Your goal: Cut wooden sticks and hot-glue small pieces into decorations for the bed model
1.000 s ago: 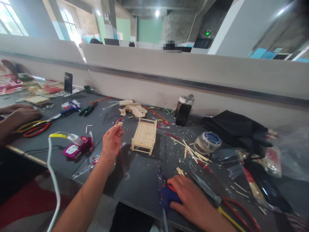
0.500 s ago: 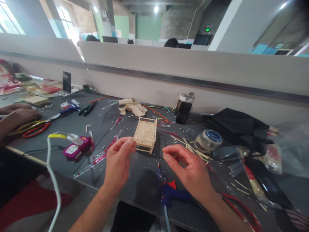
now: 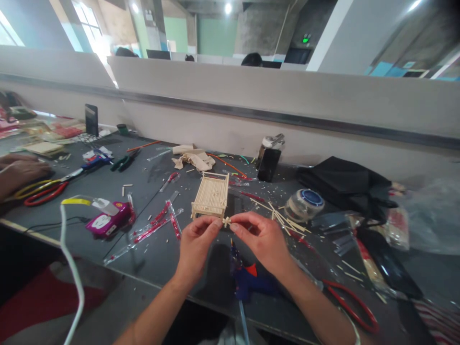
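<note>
Between my fingertips is a small piece made of short wooden sticks [image 3: 226,221], pale and roughly cross-shaped. My left hand [image 3: 199,244] pinches it from the left, and my right hand [image 3: 260,237] pinches its other side. Just behind them stands a miniature bed-like frame of thin wooden sticks [image 3: 212,194], with small stick bits lying on its slats. Below my right hand a blue glue gun [image 3: 247,278] with an orange trigger lies on the dark table, its nozzle pointing away from me.
Loose sticks [image 3: 283,218] lie beside a glass jar [image 3: 304,205] on the right. Red-handled scissors [image 3: 352,302] rest near my right forearm. A purple power socket [image 3: 109,219] with a white cable stands left. Another person's hand [image 3: 25,170] is at the far left.
My hands have come together from apart in front of the stick frame, and the small stick piece now shows between both sets of fingertips. The whole view has shifted slightly.
</note>
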{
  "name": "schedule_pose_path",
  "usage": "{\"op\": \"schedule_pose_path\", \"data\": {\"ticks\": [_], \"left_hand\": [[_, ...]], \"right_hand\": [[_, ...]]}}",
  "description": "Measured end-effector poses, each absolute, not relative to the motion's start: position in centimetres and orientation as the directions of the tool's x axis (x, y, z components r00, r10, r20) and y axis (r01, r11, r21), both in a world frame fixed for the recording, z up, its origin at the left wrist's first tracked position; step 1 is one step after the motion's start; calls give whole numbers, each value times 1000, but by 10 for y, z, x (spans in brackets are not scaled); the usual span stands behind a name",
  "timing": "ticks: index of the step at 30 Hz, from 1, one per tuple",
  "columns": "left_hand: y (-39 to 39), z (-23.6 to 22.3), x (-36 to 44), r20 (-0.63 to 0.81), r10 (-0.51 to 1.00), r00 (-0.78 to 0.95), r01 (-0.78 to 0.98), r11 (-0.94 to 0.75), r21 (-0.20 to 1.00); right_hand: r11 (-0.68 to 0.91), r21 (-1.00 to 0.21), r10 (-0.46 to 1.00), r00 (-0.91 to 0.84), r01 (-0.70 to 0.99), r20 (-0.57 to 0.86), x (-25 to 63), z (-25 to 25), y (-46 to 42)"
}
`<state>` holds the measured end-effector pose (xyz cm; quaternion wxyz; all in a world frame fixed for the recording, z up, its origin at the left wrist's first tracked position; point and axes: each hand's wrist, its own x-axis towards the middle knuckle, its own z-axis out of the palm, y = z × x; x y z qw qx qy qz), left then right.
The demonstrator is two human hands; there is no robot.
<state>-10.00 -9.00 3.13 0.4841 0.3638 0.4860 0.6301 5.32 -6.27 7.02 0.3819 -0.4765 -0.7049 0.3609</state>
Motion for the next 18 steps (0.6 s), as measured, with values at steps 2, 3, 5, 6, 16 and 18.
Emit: {"op": "schedule_pose_path", "data": {"ticks": [2, 3, 5, 6, 16, 18], "left_hand": [[-88, 26, -100, -14, 967, -255, -229, -46, 972], [-86, 23, -100, -17, 967, -255, -222, -41, 974], [-84, 17, -101, -29, 965, -261, -213, -28, 977], [-82, 13, -102, -36, 965, -260, -201, -18, 979], [-68, -12, -148, 250, 865, -436, 319, -111, 941], [-63, -16, -159, 280, 834, -476, 364, -103, 926]], "right_hand": [[275, -873, 950, -255, 403, 181, 53, 61, -58], [271, -873, 950, -258, 407, 174, 53, 56, -56], [267, -871, 949, -272, 413, 162, 52, 46, -51], [267, -870, 947, -282, 414, 156, 52, 41, -48], [314, -780, 921, -373, 542, 111, 52, -4, -11], [329, -760, 914, -392, 561, 106, 51, -12, -6]]}}
